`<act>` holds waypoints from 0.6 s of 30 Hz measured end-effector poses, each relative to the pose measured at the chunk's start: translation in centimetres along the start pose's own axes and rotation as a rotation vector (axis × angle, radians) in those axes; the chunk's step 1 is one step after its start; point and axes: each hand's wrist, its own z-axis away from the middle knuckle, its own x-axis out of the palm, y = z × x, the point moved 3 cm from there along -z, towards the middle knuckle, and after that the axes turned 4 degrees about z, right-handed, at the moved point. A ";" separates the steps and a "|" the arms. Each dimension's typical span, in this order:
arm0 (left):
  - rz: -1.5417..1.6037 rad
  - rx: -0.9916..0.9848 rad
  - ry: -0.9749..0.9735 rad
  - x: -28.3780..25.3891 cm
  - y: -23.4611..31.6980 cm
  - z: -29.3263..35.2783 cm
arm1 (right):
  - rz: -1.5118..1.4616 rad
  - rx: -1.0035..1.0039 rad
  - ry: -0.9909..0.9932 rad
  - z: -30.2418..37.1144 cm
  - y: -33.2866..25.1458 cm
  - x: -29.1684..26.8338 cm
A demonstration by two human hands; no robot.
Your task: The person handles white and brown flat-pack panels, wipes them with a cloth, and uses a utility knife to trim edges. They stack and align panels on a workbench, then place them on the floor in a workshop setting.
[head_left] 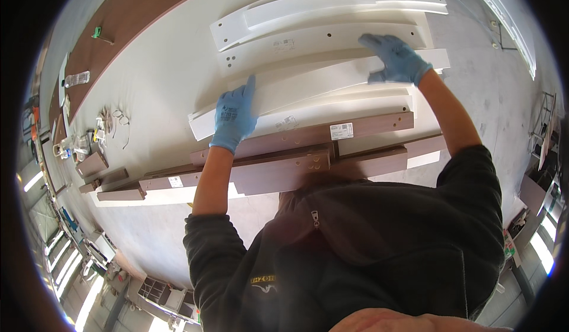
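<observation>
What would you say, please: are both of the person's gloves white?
No, the left hand and right hand are blue-gloved.

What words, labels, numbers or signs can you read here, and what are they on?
Dark zipped jacket: yellow chest lettering, not copied out here.
Long brown boards: white rectangular labels, too small to read.
Long white boards: pale rectangular labels, too small to read.
Left hand in a blue glove: dark print, too blurred to read.

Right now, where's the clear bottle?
In the head view, upper left: the clear bottle is at the left edge of the brown board, left of the left hand.
</observation>
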 end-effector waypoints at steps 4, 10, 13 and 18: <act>-0.022 -0.034 -0.078 -0.3 0.0 -0.7 | 0.087 -0.038 0.271 4.6 -0.8 1.8; -0.079 0.028 -0.067 -0.9 0.4 -0.7 | -0.054 0.396 1.166 12.6 6.9 6.1; 0.056 0.075 0.163 -0.8 -1.7 0.5 | -0.616 1.020 1.210 16.2 14.9 9.9; 0.995 -0.390 0.445 0.0 -15.3 6.2 | -1.782 0.956 1.044 16.0 20.8 12.8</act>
